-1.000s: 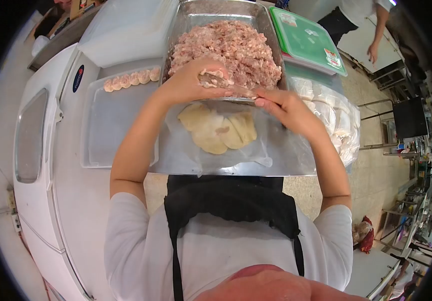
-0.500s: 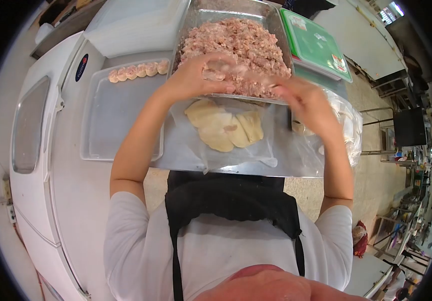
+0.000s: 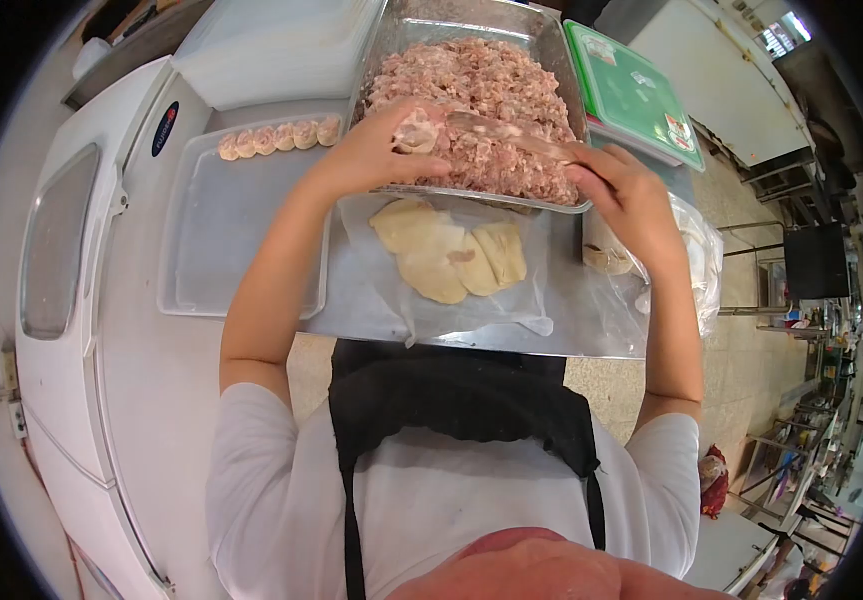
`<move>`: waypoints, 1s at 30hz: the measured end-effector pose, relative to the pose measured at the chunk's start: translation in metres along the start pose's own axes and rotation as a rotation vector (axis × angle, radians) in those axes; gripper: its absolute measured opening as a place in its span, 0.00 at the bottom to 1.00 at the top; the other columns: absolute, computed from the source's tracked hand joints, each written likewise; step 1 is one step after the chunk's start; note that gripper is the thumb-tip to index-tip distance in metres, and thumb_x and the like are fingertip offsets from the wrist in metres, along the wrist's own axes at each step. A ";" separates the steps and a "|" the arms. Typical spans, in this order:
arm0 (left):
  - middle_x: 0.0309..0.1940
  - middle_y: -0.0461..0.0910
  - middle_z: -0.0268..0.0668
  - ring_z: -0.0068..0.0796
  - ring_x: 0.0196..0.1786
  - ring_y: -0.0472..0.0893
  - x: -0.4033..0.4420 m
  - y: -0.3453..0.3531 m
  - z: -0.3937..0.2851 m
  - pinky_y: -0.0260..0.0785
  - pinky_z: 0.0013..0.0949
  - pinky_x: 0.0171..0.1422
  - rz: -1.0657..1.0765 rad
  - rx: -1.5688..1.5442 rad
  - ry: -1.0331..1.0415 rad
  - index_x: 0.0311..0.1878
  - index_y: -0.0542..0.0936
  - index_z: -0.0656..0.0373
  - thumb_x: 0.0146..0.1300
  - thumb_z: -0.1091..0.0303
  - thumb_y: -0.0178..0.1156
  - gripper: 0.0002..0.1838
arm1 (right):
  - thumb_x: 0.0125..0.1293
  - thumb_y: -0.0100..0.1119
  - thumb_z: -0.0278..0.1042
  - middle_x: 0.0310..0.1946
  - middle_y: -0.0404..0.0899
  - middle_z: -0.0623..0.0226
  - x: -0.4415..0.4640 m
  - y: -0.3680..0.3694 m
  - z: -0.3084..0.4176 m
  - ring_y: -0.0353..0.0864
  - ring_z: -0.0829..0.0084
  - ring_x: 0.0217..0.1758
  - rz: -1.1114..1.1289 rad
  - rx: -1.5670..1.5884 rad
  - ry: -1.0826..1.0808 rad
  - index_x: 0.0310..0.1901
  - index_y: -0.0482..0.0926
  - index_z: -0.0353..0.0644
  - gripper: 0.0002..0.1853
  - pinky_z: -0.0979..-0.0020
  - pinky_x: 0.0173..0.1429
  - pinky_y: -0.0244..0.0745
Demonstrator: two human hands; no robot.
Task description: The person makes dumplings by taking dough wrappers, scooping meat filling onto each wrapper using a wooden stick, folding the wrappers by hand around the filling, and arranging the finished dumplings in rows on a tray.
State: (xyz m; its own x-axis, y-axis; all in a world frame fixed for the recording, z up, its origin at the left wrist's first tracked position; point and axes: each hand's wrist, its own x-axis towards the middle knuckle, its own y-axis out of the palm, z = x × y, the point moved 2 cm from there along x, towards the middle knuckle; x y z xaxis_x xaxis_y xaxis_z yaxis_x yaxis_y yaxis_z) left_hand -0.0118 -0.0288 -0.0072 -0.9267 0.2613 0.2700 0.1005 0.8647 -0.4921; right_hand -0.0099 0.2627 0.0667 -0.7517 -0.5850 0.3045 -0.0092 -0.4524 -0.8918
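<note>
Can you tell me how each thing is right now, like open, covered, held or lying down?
Left hand: curled around a dumpling
Right hand: closed on the spatula
Spatula: held, over the meat
Meat: minced, heaped
Metal pan: uncovered, holding meat
Wrappers: flat, overlapping
Clear tray: uncovered
Dumpling row: lined up in the tray
Green lid: on its box

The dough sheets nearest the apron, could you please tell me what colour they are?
The dough sheets are pale yellow, seen in the head view.
</note>
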 end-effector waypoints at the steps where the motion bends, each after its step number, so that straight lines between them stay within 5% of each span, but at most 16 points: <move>1: 0.43 0.82 0.40 0.34 0.51 0.80 -0.003 0.000 -0.001 0.69 0.36 0.58 -0.040 0.000 0.036 0.53 0.78 0.56 0.53 0.57 0.73 0.26 | 0.68 0.58 0.39 0.32 0.78 0.57 -0.004 -0.007 0.001 0.77 0.56 0.33 -0.002 -0.005 0.018 0.49 0.82 0.42 0.13 0.64 0.38 0.72; 3: 0.45 0.81 0.35 0.31 0.51 0.79 -0.017 0.001 -0.012 0.70 0.34 0.56 -0.116 -0.002 0.110 0.51 0.77 0.56 0.54 0.62 0.72 0.22 | 0.69 0.57 0.40 0.30 0.78 0.56 -0.017 -0.011 -0.002 0.77 0.55 0.33 0.114 -0.005 0.080 0.46 0.82 0.41 0.13 0.63 0.38 0.72; 6: 0.42 0.81 0.36 0.34 0.50 0.79 -0.041 0.013 -0.036 0.70 0.35 0.55 0.234 0.113 -0.168 0.48 0.78 0.55 0.55 0.62 0.70 0.19 | 0.70 0.54 0.44 0.27 0.77 0.53 -0.041 -0.006 -0.011 0.78 0.52 0.33 0.396 -0.018 0.139 0.40 0.81 0.38 0.16 0.60 0.39 0.71; 8: 0.40 0.81 0.37 0.37 0.48 0.79 -0.055 0.038 -0.020 0.71 0.37 0.53 0.263 0.172 -0.103 0.47 0.78 0.54 0.55 0.62 0.70 0.18 | 0.71 0.52 0.45 0.25 0.76 0.51 -0.055 0.006 -0.018 0.78 0.51 0.33 0.489 -0.059 0.087 0.35 0.81 0.37 0.18 0.58 0.39 0.71; 12: 0.36 0.81 0.43 0.47 0.42 0.80 -0.063 0.070 -0.016 0.71 0.43 0.46 0.201 0.261 0.107 0.44 0.78 0.54 0.53 0.64 0.69 0.16 | 0.71 0.52 0.45 0.25 0.76 0.51 -0.066 0.024 -0.022 0.77 0.49 0.32 0.443 -0.017 0.080 0.31 0.79 0.37 0.19 0.56 0.37 0.70; 20: 0.36 0.80 0.40 0.45 0.43 0.79 -0.065 0.083 -0.004 0.70 0.42 0.47 0.214 0.285 0.077 0.41 0.78 0.54 0.51 0.64 0.71 0.16 | 0.70 0.52 0.46 0.26 0.79 0.50 -0.074 0.044 -0.026 0.77 0.46 0.33 0.534 0.094 0.172 0.30 0.80 0.37 0.20 0.51 0.39 0.70; 23: 0.37 0.80 0.39 0.45 0.43 0.79 -0.066 0.081 -0.002 0.70 0.41 0.48 0.186 0.249 0.031 0.42 0.78 0.54 0.51 0.63 0.72 0.17 | 0.70 0.55 0.44 0.23 0.77 0.52 -0.079 0.049 -0.033 0.76 0.55 0.27 0.520 0.268 0.227 0.34 0.82 0.36 0.17 0.61 0.35 0.69; 30: 0.38 0.79 0.41 0.45 0.43 0.79 -0.061 0.066 -0.013 0.70 0.40 0.48 0.235 0.333 -0.044 0.42 0.78 0.56 0.53 0.59 0.70 0.17 | 0.70 0.56 0.43 0.23 0.77 0.52 -0.071 0.030 -0.035 0.76 0.56 0.27 0.498 0.123 0.235 0.35 0.83 0.37 0.16 0.62 0.36 0.70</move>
State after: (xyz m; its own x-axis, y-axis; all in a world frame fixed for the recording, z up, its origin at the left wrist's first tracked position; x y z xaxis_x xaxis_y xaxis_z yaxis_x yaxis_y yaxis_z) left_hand 0.0564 0.0180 -0.0452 -0.9077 0.4107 0.0861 0.1954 0.5953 -0.7794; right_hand 0.0201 0.3143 0.0065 -0.7724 -0.5887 -0.2383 0.4503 -0.2431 -0.8591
